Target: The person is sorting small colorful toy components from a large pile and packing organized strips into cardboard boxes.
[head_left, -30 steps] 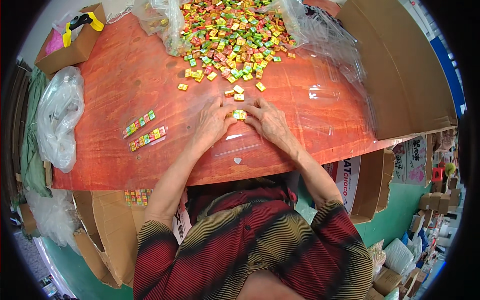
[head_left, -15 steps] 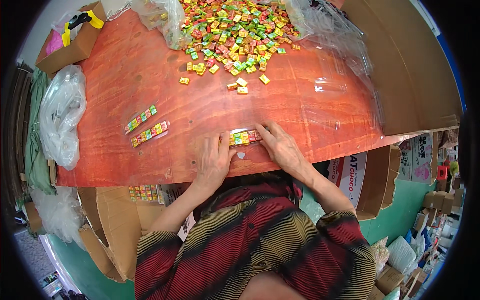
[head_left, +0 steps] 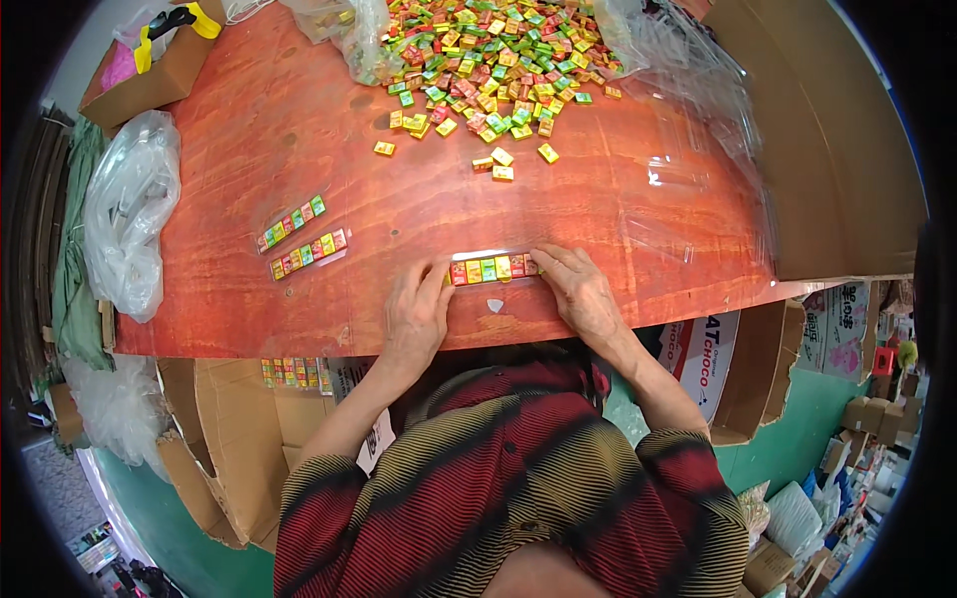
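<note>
A row of small coloured boxes [head_left: 493, 269], red, yellow and green, lies in a narrow transparent plastic sleeve near the front edge of the table. My left hand [head_left: 417, 309] grips the sleeve's left end between thumb and fingers. At the opposite end, my right hand [head_left: 583, 294] pinches it, the fingertips over the last boxes. A small whitish scrap [head_left: 494, 306] lies just in front of the row. To the left rest two more filled sleeves, an upper one [head_left: 291, 224] and a lower one [head_left: 309, 254].
A large heap of small boxes [head_left: 498, 70] covers the table's far middle, with a few loose ones nearer. Empty transparent sleeves [head_left: 678, 174] lie at right, beside a tall cardboard sheet [head_left: 837, 140]. Plastic bags [head_left: 135, 214] sit at left. An open carton [head_left: 234, 429] stands below the table edge.
My hands have spread toward the two ends of the sleeve, so more of the boxes between them shows. The whole view has shifted slightly.
</note>
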`<state>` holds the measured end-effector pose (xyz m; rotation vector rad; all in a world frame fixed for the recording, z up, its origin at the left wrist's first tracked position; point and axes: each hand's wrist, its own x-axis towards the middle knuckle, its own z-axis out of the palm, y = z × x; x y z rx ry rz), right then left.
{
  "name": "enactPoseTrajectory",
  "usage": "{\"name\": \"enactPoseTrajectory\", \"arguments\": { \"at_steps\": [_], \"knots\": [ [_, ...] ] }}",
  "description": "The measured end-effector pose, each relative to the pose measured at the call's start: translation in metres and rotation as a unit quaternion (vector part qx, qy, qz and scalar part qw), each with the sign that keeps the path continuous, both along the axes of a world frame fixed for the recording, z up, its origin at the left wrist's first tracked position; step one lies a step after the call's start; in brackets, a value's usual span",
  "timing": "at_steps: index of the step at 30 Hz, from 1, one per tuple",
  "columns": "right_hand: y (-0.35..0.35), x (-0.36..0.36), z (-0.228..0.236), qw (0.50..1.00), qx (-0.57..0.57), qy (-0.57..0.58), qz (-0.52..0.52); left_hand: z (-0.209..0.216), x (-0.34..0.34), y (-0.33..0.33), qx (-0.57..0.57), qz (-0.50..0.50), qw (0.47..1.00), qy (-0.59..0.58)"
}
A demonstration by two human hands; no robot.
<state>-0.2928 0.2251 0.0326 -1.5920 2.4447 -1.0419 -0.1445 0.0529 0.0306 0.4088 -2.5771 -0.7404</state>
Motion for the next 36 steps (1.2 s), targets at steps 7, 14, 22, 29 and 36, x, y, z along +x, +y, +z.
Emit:
{"name": "enactPoseTrajectory", "arguments": {
  "at_steps": [7, 14, 22, 29, 36],
  "knots": [
    [-0.001, 0.002, -0.002, 0.999, -0.042, -0.012, -0.013, -0.002, -0.002, -0.004, -0.033, -0.02, 0.999, 0.017],
    [-0.002, 0.0, -0.003, 0.999, -0.035, -0.007, -0.013, 0.005, -0.005, -0.004, 0.026, -0.013, 0.999, -0.013],
    [0.001, 0.006, 0.0, 1.0, 0.002, 0.017, -0.016, 0.009, -0.016, 0.001, 0.031, 0.046, 0.995, -0.084],
    [0.003, 0.0, -0.004, 0.998, -0.039, -0.055, -0.017, 0.013, -0.019, -0.012, 0.199, 0.063, 0.97, -0.123],
    [0.001, 0.006, 0.012, 0.997, 0.057, 0.042, 0.011, 0.014, -0.021, -0.013, 0.226, 0.064, 0.963, -0.13]
  ]
}}
